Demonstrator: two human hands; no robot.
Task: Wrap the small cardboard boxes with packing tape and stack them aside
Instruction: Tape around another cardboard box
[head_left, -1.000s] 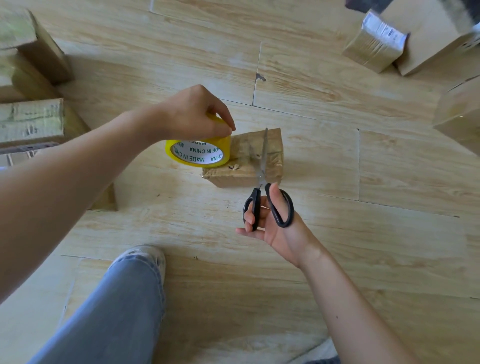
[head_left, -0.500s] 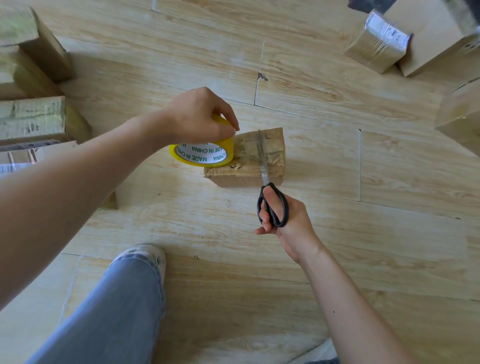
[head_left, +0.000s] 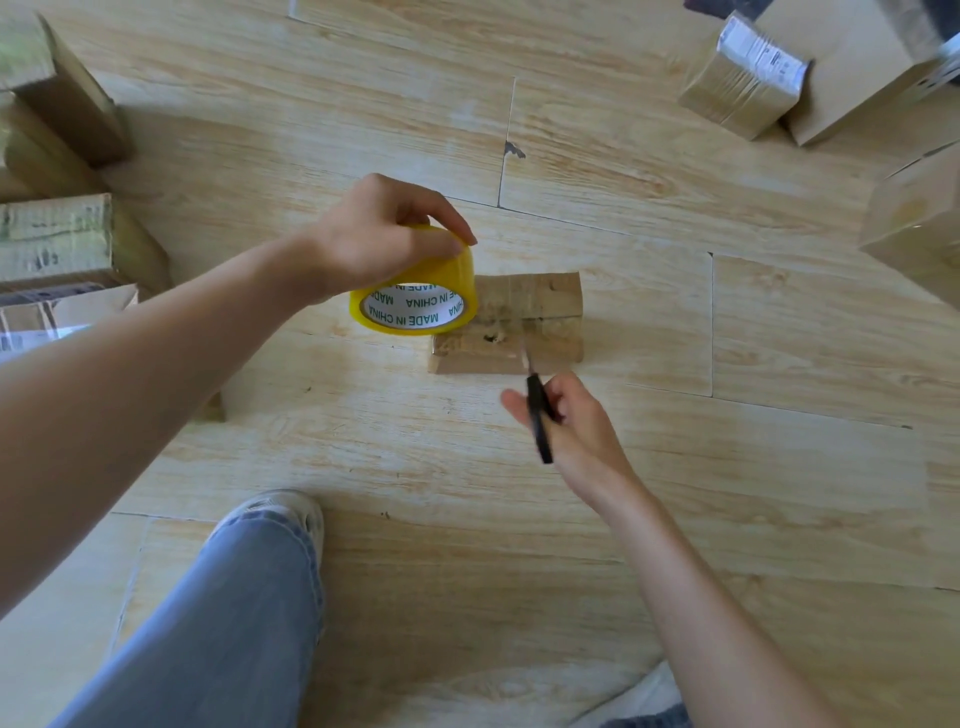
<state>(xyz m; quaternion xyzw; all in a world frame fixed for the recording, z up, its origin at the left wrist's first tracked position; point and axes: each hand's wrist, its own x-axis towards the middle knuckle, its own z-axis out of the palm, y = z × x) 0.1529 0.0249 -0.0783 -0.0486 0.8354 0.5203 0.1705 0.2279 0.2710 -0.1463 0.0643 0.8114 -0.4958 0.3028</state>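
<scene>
Left hand (head_left: 384, 239) comes in from the left edge and grips the yellow tape roll (head_left: 415, 296) from above, fingers curled over its far rim and thumb on the near side. The roll's open core, printed MADE IN CHINA, faces the camera. It covers the left end of the small cardboard box (head_left: 535, 317); whether it touches the box I cannot tell.

The box lies flat on the wooden floor (head_left: 675, 467) in mid-frame, its long edges running left to right and glossy tape already across its top.

The right hand (head_left: 576, 431) sits just near of the box's front edge, fingers curled through the black handles of the scissors (head_left: 539, 415). The blades point up at the box's near face and are too blurred to tell whether they are parted.

Bare floor lies open to the right of the box and beyond it. A stack of taped boxes (head_left: 57, 239) lines the left edge. A labelled package (head_left: 743, 78) leans against a large carton (head_left: 857, 67) at the top right. One more box (head_left: 919, 223) is cut by the right edge, well apart from the work. A leg in jeans (head_left: 218, 623) and a pale shoe (head_left: 280, 509) take up the near left floor.
</scene>
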